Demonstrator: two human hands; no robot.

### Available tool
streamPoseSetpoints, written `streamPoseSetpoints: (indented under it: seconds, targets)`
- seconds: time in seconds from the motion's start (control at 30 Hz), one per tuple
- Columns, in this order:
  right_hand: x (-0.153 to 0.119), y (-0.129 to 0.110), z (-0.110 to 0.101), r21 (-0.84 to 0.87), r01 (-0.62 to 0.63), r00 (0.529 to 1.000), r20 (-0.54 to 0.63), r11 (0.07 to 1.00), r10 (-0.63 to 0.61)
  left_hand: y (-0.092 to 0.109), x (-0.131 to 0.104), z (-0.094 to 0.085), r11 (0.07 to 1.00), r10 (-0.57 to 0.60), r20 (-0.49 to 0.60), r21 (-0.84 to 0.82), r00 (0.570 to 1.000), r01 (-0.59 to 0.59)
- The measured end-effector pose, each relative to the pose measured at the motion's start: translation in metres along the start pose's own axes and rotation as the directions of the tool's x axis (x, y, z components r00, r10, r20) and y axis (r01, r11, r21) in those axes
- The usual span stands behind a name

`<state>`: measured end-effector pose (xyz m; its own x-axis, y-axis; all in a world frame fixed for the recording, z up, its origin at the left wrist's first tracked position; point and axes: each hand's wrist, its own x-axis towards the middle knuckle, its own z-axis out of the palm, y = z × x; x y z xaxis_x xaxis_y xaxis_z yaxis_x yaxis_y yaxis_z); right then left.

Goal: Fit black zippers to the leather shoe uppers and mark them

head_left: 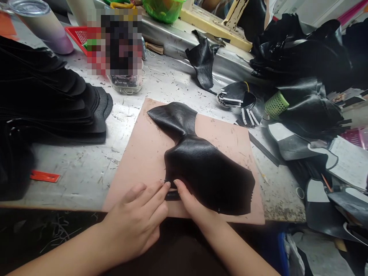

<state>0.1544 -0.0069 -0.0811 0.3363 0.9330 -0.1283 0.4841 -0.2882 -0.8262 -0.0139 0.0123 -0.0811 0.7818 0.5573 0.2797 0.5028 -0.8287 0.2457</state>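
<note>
Black leather, sewn or joined at a narrow waist, makes up the shaped piece (212,172) at the centre of the frame, lying on a pinkish board (129,165) on the scuffed metallic table (83,161). The left hand (143,212) comes from the lower left, its grip drawn close with the fingertips at the piece's near left edge; whether they pinch it, I cannot tell. The right hand (195,203) meets that edge from the right, thumb uppermost and its other fingers hidden, so its grip cannot be told either. A thick stack of black sheets (57,99) fills the left side, above a red strip (44,176). Towards the upper right sit a bundle with white ends (230,99) and a green perforated basket (276,104); an open notebook (347,161) lies at the right.
</note>
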Motion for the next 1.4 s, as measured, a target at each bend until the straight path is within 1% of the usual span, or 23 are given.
streamPoseSetpoints:
  seconds: [0.1,0.17,0.2,0.27,0.33,0.4,0.47,0.53,0.63,0.7,0.83,0.9,0.97,1.03,1.23,1.4]
  targets:
    - [-0.002,0.005,-0.007,0.118,-0.069,0.996,0.063,0.991,0.062,0.001,0.003,0.0,0.999,0.008,0.003,0.043,1.0,-0.008]
    - [-0.003,0.007,-0.011,0.157,-0.073,0.996,0.064,0.985,0.064,0.002,0.004,0.001,0.998,0.008,-0.012,0.063,1.0,-0.007]
    - [-0.004,0.007,-0.014,0.16,-0.075,0.997,0.041,0.984,0.069,0.003,0.004,0.001,0.997,0.004,-0.02,0.072,1.0,-0.003]
    - [-0.004,0.003,-0.017,0.152,-0.115,0.992,-0.032,0.982,0.121,0.004,0.005,0.002,0.996,0.001,-0.032,0.093,0.999,0.002]
    - [-0.005,-0.002,-0.02,0.114,-0.169,0.976,-0.117,0.979,0.183,0.004,0.005,0.001,0.994,-0.001,-0.026,0.113,1.0,0.003]
    - [-0.006,-0.006,-0.023,0.053,-0.181,0.965,-0.184,0.982,0.188,0.004,0.005,0.0,0.993,-0.001,-0.01,0.118,1.0,0.002]
    - [-0.007,-0.005,-0.025,-0.016,-0.135,0.966,-0.226,0.991,0.128,0.003,0.006,0.0,0.994,-0.007,-0.001,0.106,1.0,0.007]
    - [-0.007,-0.001,-0.026,-0.088,-0.062,0.966,-0.254,0.994,0.038,0.003,0.006,0.0,0.996,-0.02,-0.006,0.091,1.0,0.02]
    - [-0.008,0.008,-0.025,-0.222,0.08,0.958,-0.253,0.972,-0.137,0.004,0.007,0.001,0.995,-0.048,-0.013,0.09,0.999,0.049]
    - [-0.007,0.012,-0.024,-0.294,0.157,0.945,-0.232,0.943,-0.23,0.005,0.007,0.003,0.994,-0.061,-0.01,0.092,0.998,0.062]
    - [-0.007,0.016,-0.023,-0.354,0.225,0.925,-0.214,0.908,-0.313,0.006,0.012,0.006,0.994,-0.05,-0.039,0.098,0.998,0.053]
    - [-0.007,0.017,-0.025,-0.367,0.278,0.915,-0.181,0.888,-0.361,0.006,0.016,0.006,0.994,-0.027,-0.052,0.109,0.998,0.033]
    - [-0.006,0.016,-0.027,-0.359,0.327,0.91,-0.131,0.874,-0.394,0.007,0.02,0.005,0.992,-0.002,-0.054,0.122,0.999,0.008]
    - [-0.006,0.015,-0.029,-0.342,0.349,0.91,-0.102,0.873,-0.403,0.007,0.023,0.004,0.989,0.019,-0.045,0.145,0.999,-0.013]
    - [-0.006,0.018,-0.029,-0.328,0.352,0.913,-0.085,0.877,-0.398,0.012,0.029,-0.001,0.976,0.027,-0.009,0.215,1.0,-0.024]
    - [-0.007,0.022,-0.029,-0.322,0.357,0.913,-0.076,0.877,-0.4,0.018,0.034,-0.001,0.959,0.049,0.027,0.277,0.998,-0.055]
